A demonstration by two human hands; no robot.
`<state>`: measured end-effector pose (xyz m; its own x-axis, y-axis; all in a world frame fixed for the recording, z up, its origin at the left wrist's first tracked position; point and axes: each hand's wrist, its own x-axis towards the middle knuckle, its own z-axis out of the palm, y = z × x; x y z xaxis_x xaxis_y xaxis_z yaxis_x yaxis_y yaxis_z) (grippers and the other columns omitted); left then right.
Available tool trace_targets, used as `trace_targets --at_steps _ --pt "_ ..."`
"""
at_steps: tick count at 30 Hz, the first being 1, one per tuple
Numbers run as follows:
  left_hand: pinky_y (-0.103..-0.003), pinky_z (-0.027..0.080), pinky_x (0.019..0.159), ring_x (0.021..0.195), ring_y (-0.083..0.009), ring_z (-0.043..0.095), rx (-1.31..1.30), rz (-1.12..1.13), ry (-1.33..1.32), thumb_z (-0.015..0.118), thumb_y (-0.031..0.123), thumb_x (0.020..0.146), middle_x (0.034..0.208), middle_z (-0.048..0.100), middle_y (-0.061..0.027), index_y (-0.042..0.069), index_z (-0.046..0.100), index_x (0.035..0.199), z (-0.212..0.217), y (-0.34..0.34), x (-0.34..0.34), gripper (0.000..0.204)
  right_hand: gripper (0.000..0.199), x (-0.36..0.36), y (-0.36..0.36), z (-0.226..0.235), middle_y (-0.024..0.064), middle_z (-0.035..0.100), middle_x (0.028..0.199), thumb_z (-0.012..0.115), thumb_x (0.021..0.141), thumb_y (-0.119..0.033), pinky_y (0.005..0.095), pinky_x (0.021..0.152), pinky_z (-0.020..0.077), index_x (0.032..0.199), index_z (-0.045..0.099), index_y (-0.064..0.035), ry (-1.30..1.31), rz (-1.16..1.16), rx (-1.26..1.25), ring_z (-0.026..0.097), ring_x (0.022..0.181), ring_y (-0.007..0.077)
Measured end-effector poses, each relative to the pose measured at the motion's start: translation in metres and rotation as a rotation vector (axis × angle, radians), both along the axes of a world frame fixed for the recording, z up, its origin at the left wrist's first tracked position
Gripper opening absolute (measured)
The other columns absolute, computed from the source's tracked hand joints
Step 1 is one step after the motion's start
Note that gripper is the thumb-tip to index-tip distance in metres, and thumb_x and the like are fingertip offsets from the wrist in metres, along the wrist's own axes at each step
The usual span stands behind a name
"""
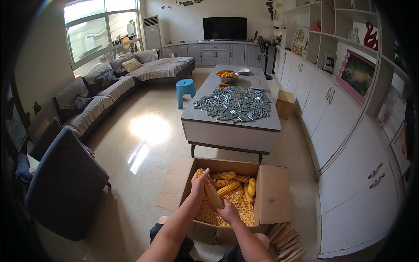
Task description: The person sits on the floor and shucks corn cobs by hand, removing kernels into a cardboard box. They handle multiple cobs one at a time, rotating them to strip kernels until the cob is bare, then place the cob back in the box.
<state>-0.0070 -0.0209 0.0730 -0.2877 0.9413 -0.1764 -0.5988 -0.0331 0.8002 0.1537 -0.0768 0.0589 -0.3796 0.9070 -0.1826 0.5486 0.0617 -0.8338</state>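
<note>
Over an open cardboard box (274,194) I hold a corn cob (213,195) slantwise with both hands. My left hand (198,183) is closed round its far end, where yellow kernels still show. The lower stretch of the cob looks pale and stripped, and my right hand (228,212) grips it at the near end. Loose corn kernels (238,207) cover the bottom of the box. Several full yellow corn cobs (229,188) lie on them toward the back and right side.
Pale bare cobs (286,240) are piled on the floor by the box's near right corner. Beyond the box stands a low table (231,135) bearing many small grey cylinders (235,104) and a bowl (228,79). A blue stool (186,89) and dark chair (65,183) are leftward.
</note>
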Motion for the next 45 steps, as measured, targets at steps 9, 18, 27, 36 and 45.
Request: trace_targets --at_steps 9,18,27,36,45 --pt "-0.035 0.05 0.058 0.064 -0.0193 0.056 0.097 -0.077 -0.044 0.057 0.015 0.081 0.078 0.055 -0.0075 0.008 0.046 0.098 -0.018 -0.009 -0.002 0.021 0.05 0.001 0.007 -0.038 0.0052 0.06 0.092 0.066 0.079 -0.022 0.025 0.07 0.0457 0.119 0.046 0.0 0.306 0.051 -0.104 0.056 0.08 0.0104" --pt "-0.035 0.05 0.059 0.067 -0.0194 0.057 0.044 -0.122 -0.09 0.056 0.02 0.082 0.081 0.055 -0.0078 0.008 0.045 0.1 -0.009 -0.013 0.003 0.024 0.045 -0.001 0.01 -0.05 0.003 0.059 0.086 0.066 0.079 -0.026 0.0245 0.067 0.0457 0.113 0.05 -0.0002 0.394 0.003 -0.111 0.056 0.074 0.0097" --pt "-0.035 0.049 0.06 0.069 -0.0199 0.056 0.008 -0.159 0.024 0.057 0.018 0.081 0.078 0.053 -0.0069 0.008 0.046 0.096 -0.028 -0.015 0.003 0.021 0.036 -0.004 0.007 -0.034 0.0006 0.057 0.084 0.063 0.082 -0.027 0.0226 0.068 0.0428 0.104 0.054 -0.0008 0.538 -0.017 -0.286 0.051 0.074 0.0082" --pt "-0.03 0.046 0.051 0.059 -0.0153 0.054 -0.089 -0.023 0.183 0.062 0.015 0.078 0.069 0.052 -0.0042 0.008 0.047 0.09 -0.018 -0.008 0.018 0.02 0.037 -0.008 0.006 -0.057 0.0024 0.057 0.087 0.058 0.085 -0.024 0.0251 0.069 0.0435 0.11 0.051 0.0019 0.549 -0.016 -0.128 0.052 0.075 0.0093" --pt "-0.03 0.046 0.054 0.065 -0.0147 0.054 -0.042 -0.162 -0.143 0.062 0.018 0.08 0.074 0.052 -0.0042 0.009 0.045 0.092 -0.024 -0.021 0.01 0.023 0.036 -0.009 0.011 -0.023 0.001 0.056 0.077 0.064 0.081 -0.032 0.0244 0.063 0.0426 0.095 0.057 0.0006 0.498 -0.077 -0.448 0.051 0.069 0.0083"
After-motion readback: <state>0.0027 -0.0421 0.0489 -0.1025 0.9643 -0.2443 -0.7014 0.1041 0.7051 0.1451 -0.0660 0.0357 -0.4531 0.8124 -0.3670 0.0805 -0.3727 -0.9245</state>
